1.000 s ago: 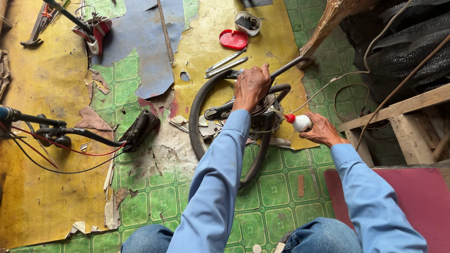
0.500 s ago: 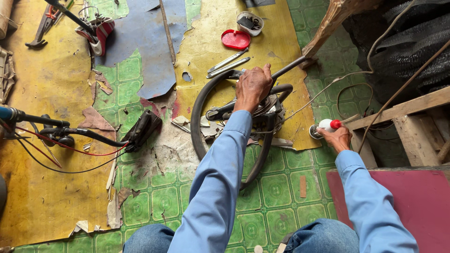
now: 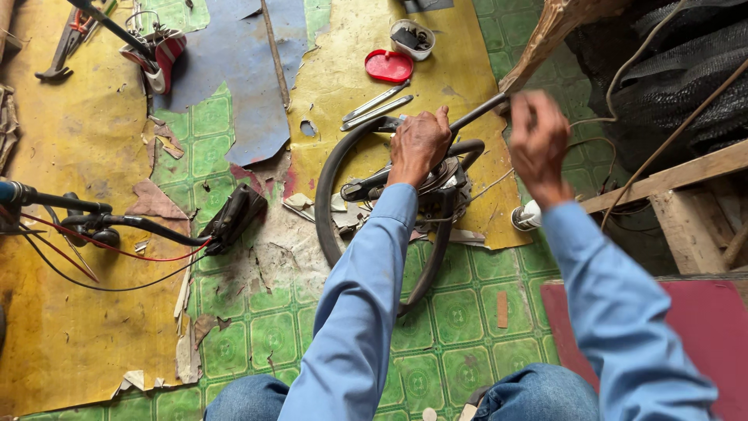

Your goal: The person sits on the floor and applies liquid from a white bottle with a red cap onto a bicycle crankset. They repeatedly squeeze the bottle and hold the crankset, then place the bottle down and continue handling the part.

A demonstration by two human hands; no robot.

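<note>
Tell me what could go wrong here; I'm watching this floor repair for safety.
The left hand presses on the hub inside the black tyre; fingers could get pinched in the metal parts. The small white bottle stands beside the right hand and sleeve, so it might tip. Loose tyre levers lie close by, easy to knock.

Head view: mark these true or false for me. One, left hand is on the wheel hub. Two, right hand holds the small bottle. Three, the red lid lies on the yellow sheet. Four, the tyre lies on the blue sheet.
1. The left hand rests on the hub: true.
2. The right hand holds the small bottle: false; the bottle lies on the floor and the hand is raised above it, blurred.
3. The red lid lies on the yellow sheet: true.
4. The tyre lies on a blue sheet: false; it spans the yellow sheet and green tiles.
</note>
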